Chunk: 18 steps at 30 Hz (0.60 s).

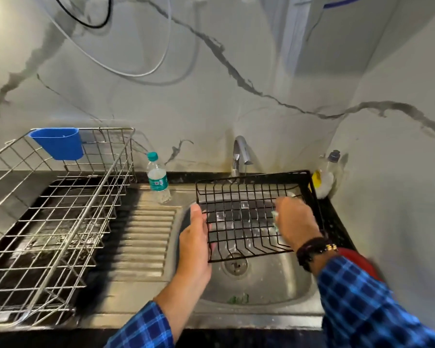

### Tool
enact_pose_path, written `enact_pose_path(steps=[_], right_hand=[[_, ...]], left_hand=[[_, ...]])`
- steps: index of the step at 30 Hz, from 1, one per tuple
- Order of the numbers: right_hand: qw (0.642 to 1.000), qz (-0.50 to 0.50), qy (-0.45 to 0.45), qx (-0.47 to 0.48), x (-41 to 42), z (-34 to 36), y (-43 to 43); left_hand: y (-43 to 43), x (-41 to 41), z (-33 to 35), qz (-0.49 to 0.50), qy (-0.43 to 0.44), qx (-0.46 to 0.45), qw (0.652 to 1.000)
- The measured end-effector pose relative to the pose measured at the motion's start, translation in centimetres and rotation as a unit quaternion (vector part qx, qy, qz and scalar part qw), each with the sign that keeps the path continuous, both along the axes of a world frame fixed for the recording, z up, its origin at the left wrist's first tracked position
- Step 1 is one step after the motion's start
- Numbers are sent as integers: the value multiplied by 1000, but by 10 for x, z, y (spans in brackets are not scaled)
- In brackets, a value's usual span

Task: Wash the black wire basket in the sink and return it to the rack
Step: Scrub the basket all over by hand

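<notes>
Now left hand [194,244] grips basket [248,222], right hand [295,222] clutches scrubber [275,218]; bottle [158,178] label unreadable.

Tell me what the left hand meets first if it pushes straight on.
The left hand grips the basket by its left edge and points toward the back wall. First in line looks like the back ledge of the sink, between bottle and tap; depth is unclear.

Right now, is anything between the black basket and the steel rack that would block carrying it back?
Only the water bottle, upright at the back of the drainboard between black basket and rack. The drainboard's nearer part looks bare. Left hand grips the basket's left edge. Right hand holds a pale scrubber.
</notes>
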State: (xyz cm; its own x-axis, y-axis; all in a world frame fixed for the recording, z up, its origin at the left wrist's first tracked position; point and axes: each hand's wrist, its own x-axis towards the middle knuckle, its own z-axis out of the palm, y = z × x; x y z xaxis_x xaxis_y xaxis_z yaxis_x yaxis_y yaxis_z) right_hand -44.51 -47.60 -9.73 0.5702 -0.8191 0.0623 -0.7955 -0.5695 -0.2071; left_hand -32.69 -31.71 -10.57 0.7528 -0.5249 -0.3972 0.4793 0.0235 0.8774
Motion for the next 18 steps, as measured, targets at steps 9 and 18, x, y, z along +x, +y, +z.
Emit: enact_pose_path(steps=[9, 18], right_hand=[[986, 98, -10, 135, 55, 0, 58], [989, 10, 112, 100, 47, 12, 25]], left_hand=[[-17, 6, -3, -7, -86, -27, 996], [-20, 8, -9, -16, -126, -83, 988]])
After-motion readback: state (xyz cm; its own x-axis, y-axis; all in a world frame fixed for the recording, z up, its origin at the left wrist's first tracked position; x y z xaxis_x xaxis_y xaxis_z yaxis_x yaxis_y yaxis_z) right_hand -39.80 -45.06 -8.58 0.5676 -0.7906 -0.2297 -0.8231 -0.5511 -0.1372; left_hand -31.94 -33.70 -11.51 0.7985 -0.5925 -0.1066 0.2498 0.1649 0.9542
